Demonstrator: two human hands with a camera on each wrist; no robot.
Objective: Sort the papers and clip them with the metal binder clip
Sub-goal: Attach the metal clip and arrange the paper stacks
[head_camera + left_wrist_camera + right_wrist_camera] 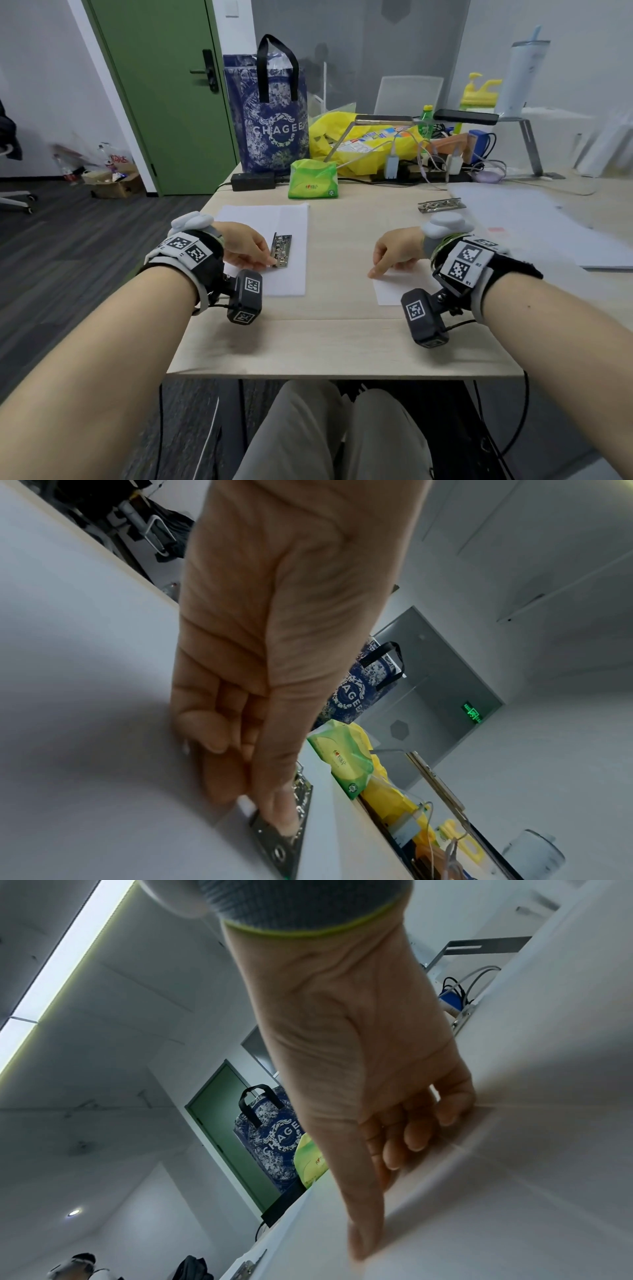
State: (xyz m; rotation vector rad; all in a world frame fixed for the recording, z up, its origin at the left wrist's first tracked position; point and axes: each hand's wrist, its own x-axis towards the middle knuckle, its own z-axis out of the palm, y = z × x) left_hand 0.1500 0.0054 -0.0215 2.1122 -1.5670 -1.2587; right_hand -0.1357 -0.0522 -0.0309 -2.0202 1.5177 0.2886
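From the head view, a stack of white papers (263, 246) is seen lying flat on the table (342, 335), well to the near side of the green tissue pack (313, 180). A metal clip (281, 249) rests on top of that stack. The left hand (245, 245) is laid on the stack, its fingertips closed on the clip's near end. Farther right of the tissue pack, a single sheet (399, 286) is pressed down by the right hand (397, 251) — forefinger stretched out to the sheet's corner, the other fingers curled and holding nothing. A second metal clip (441, 205) lies unused beyond it.

In the left wrist view, the clip's near end is seen pinched between thumb and fingers, flat against the paper.

In the right wrist view, the forefinger is seen pressing the sheet; the curled fingers rest on it.

The paper is judged light, limp and slippery on the smooth top — best slid by a corner or lifted at an edge. The clip is judged stiff, small and sprung, and is best taken at its end or lever.
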